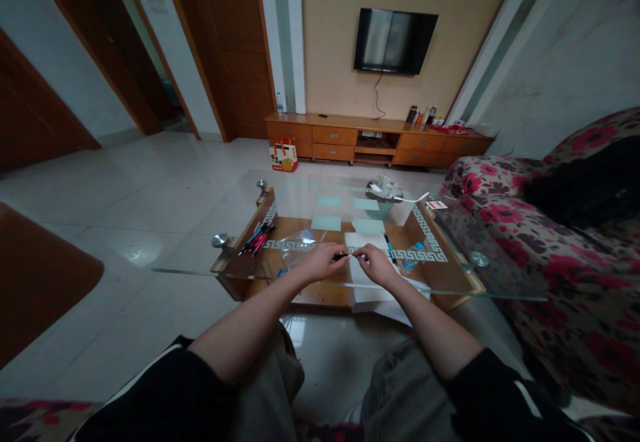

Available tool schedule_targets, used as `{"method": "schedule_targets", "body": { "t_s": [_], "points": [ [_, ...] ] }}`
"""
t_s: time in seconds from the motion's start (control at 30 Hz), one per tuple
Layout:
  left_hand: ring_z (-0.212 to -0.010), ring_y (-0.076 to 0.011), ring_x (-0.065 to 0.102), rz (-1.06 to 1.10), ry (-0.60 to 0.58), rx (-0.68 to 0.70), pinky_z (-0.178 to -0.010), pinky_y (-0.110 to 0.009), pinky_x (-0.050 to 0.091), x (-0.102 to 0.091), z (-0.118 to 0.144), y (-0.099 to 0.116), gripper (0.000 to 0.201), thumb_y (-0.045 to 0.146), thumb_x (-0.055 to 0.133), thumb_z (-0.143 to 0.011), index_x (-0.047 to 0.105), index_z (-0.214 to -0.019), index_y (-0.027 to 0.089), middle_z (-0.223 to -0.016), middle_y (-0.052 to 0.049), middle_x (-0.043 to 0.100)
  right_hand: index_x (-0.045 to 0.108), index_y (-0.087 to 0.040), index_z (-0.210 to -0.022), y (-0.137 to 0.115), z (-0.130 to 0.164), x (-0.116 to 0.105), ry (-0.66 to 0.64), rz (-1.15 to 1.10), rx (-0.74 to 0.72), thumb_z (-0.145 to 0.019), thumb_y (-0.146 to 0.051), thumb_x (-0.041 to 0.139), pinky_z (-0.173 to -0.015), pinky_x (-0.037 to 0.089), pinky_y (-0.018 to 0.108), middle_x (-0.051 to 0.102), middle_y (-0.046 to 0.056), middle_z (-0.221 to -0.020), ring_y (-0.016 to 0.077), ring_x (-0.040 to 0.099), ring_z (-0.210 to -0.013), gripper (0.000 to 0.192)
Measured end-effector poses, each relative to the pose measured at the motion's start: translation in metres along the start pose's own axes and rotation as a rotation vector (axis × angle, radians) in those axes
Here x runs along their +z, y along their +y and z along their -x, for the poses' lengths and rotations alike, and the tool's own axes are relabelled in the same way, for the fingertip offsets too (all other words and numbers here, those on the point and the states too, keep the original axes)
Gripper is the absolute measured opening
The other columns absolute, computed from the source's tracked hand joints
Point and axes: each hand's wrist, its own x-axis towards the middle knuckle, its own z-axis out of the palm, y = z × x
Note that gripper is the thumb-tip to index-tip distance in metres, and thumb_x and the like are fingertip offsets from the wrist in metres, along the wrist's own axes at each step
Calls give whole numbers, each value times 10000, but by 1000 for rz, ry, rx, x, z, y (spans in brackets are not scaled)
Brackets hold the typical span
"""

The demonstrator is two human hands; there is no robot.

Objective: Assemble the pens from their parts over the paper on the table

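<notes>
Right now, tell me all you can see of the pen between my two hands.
The pen is a thin dark stick, lying roughly level just above the glass table. The left hand pinches one end and the right hand meets the other. It is too small to tell cap, tip or material.

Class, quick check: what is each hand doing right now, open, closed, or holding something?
Left hand: closed, pinching one end of a thin dark pen above the glass table.
Right hand: closed, fingers at the pen's other end.
</notes>
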Motion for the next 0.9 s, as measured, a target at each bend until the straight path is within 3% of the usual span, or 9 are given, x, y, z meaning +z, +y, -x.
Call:
{"method": "schedule_targets", "body": {
  "t_s": [0.23, 0.5, 0.9],
  "points": [
    [-826, -181, 621, 30, 8, -15, -761, -260, 451, 0, 0, 1, 241, 297, 551, -900, 721, -1037, 195, -933, -45, 722, 717, -187, -923, -5, -2, -2, 87, -112, 24, -864, -174, 598, -752, 486, 276, 672, 45, -880, 144, 611, -729, 134],
    [-788, -178, 606, -7, 17, -46, -715, -257, 435, -2, 0, 4, 217, 295, 548, -883, 723, -946, 183, -869, -41, 711, 705, -183, -925, -9, -4, -3, 110, -203, 101, -852, -222, 611, -747, 514, 297, 700, 56, -890, 162, 638, -756, 126],
    [-765, -171, 593, -40, 31, -29, -694, -254, 414, 0, 0, -1, 206, 295, 549, -873, 717, -918, 184, -843, -34, 700, 674, -174, -925, -9, -5, -2, 148, -242, 90, -870, -264, 595, -749, 498, 298, 686, 56, -892, 166, 628, -780, 131]
  ]
}}
